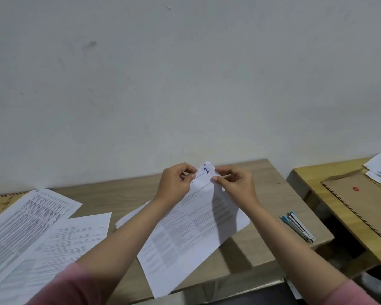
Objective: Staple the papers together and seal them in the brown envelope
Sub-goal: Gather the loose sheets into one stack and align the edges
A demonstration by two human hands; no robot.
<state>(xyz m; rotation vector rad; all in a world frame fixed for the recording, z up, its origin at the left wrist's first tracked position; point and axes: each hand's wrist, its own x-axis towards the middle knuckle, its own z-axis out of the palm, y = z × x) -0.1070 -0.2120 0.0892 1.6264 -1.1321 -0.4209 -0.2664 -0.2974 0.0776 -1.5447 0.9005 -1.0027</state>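
Nearest, pink sleeves (79, 282) led up two forearms to the middle of the desk (262, 177). The papers (191, 227) lay between the forearms, long axis running from the near edge up and away to the far right, their far corner lifted off the surface. Both hands met at that corner: the left hand (174, 183) pinched it from the left with curled fingers (190, 176), the right hand (233, 183) pinched it from the right, thumb and forefinger closed on the sheet. A handwritten mark showed on the corner between them.

The stapler (297, 226) lay flat on the desk, right of the papers and well apart from them, clearly nearer the right hand; my guess was that hand would have to let go to fetch it while the left kept the corner squared.

More printed sheets (31, 227) were spread at the near left. Across a gap on the right, a second desk (306, 172) carried the brown envelope (361, 205), far from both hands, with other papers just beyond it. Behind everything stood a plain pale wall (185, 73)
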